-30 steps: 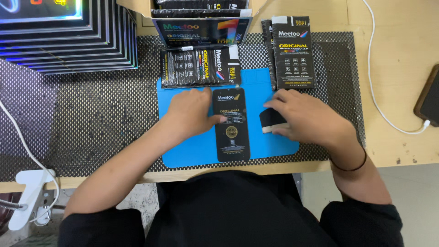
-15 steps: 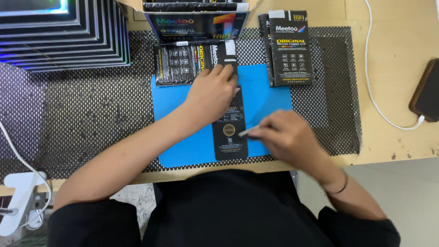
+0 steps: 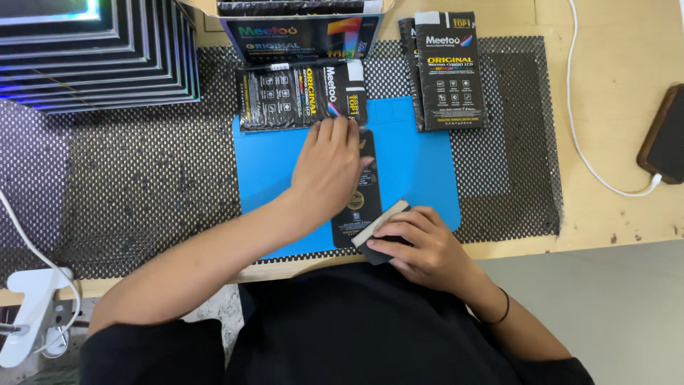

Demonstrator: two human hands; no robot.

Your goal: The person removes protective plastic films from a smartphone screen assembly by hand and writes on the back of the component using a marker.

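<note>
Left hand (image 3: 329,167) flat, grip released, on black pack (image 3: 362,192) on blue mat (image 3: 420,171); right hand (image 3: 420,249) grasping squeegee (image 3: 381,228).

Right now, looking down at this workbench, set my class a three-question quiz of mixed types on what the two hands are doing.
1. True or false: the left hand presses flat on the black screen panel.
2. Which mat does the panel lie on? A) blue mat B) black mesh mat C) bare wood
3. Fill in: the right hand holds a small black ____ with a pale edge at the panel's near end.

Key: 1 true; 2 A; 3 squeegee block.
</note>
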